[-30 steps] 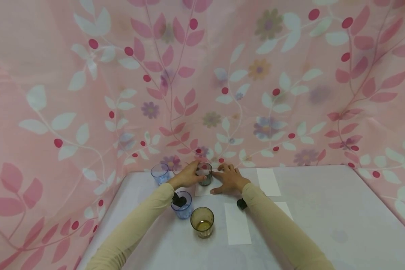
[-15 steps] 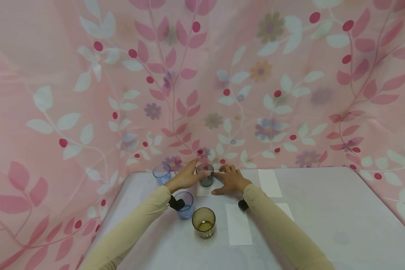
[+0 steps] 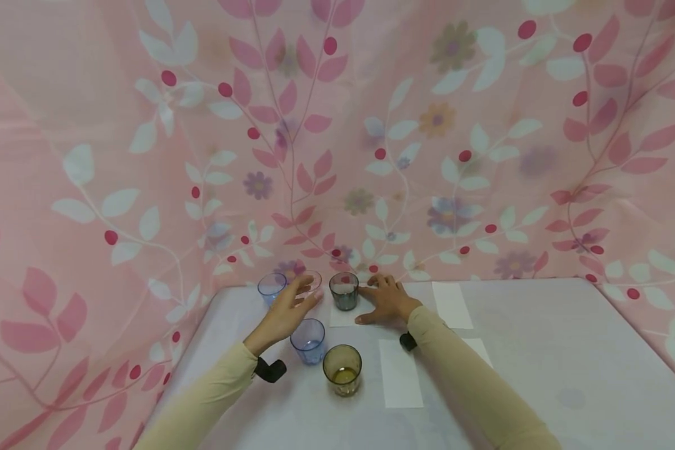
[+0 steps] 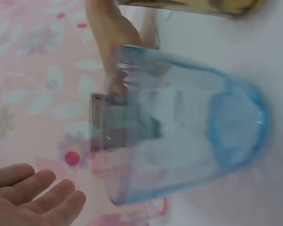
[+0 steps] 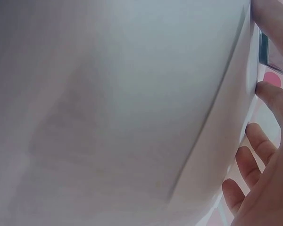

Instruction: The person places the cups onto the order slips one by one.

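Observation:
A smoky grey glass [image 3: 345, 300] stands upright on a white paper [image 3: 340, 319] near the back of the table. My left hand [image 3: 280, 317] is raised to the left of that glass and holds nothing; its fingers [image 4: 37, 181] look relaxed in the left wrist view. Close by it are a clear pinkish glass [image 3: 315, 279], partly hidden behind the fingers, and a blue glass [image 3: 308, 347] nearer me. My right hand [image 3: 389, 302] rests just right of the grey glass, fingers spread. In the right wrist view its fingertips [image 5: 233, 190] lie at the paper and table surface, gripping nothing.
Another blue glass [image 3: 271, 289] stands at the back left. An amber glass [image 3: 342, 372] is nearer me, right of the front blue one. More white papers lie to the right: one in front [image 3: 402, 375], another at the back [image 3: 452, 305]. A floral curtain [image 3: 405, 156] hangs behind the table.
My left hand has let go of the grey glass and drawn back to the left and towards me. The right hand and the glasses stay about where they were.

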Demonstrator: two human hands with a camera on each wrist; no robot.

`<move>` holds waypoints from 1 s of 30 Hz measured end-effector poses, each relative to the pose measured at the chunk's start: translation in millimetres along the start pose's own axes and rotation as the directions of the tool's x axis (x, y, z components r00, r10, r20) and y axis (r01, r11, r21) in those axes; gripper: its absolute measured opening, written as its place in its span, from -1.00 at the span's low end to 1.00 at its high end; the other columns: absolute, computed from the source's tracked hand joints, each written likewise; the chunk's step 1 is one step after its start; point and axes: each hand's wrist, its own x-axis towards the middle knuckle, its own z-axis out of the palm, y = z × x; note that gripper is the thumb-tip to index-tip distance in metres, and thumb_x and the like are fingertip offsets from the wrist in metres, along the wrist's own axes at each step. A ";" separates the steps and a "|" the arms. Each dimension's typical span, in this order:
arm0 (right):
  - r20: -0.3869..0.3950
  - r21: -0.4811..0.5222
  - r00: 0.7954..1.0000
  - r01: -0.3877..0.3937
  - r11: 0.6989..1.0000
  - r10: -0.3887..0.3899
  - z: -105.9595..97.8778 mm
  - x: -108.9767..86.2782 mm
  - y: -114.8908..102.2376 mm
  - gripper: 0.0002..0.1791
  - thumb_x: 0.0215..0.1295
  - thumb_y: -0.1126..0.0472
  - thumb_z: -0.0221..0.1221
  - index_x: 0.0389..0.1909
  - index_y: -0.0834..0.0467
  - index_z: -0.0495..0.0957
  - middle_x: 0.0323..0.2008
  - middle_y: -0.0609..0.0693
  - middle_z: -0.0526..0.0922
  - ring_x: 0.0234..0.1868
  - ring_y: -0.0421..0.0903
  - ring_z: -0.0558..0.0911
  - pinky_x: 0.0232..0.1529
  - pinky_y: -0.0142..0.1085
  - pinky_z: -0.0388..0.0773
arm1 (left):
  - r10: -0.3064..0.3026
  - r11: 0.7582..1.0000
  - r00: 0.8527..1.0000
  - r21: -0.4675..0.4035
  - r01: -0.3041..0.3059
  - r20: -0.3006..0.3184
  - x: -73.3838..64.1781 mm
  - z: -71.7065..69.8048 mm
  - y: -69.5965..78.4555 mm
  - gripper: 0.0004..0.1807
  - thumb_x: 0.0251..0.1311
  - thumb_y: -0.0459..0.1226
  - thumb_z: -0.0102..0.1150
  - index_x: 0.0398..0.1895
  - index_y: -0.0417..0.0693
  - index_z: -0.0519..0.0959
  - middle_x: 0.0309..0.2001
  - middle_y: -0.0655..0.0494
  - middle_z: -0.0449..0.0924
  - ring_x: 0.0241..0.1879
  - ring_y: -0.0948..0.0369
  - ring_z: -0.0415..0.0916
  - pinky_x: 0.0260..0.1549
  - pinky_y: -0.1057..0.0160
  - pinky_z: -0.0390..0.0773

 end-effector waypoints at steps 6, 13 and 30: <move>-0.019 0.019 1.000 0.018 1.000 -0.017 -3.4 -1.5 -1.6 -0.02 0.20 -0.42 0.40 0.59 -0.15 0.37 0.49 0.11 0.28 0.49 0.23 0.18 0.42 0.23 0.25 | 0.000 0.998 0.998 0.068 0.004 -0.056 -35.0 0.6 -16.3 -0.28 0.43 -0.05 0.35 0.49 -0.25 0.38 0.48 -0.23 0.45 0.46 -0.19 0.41 0.38 -0.28 0.48; -0.036 0.023 0.999 0.011 1.000 -0.010 -4.2 -4.4 -4.6 -0.03 0.18 -0.43 0.41 0.57 -0.15 0.40 0.48 0.11 0.30 0.48 0.23 0.20 0.44 0.23 0.25 | -0.076 0.997 0.996 0.022 0.077 -0.048 -58.1 10.4 -35.9 -0.16 0.32 -0.02 0.46 0.53 -0.17 0.33 0.50 -0.20 0.42 0.48 -0.14 0.40 0.40 -0.26 0.46; -0.048 -0.003 0.999 0.019 1.000 -0.020 -6.9 -5.2 -7.8 -0.04 0.17 -0.42 0.43 0.54 -0.13 0.43 0.46 0.12 0.34 0.45 0.20 0.24 0.47 0.20 0.24 | -0.077 0.985 0.995 -0.159 0.065 -0.070 -71.0 36.5 -58.9 -0.23 0.25 -0.19 0.53 0.48 -0.11 0.40 0.32 -0.19 0.60 0.36 -0.15 0.54 0.39 -0.22 0.47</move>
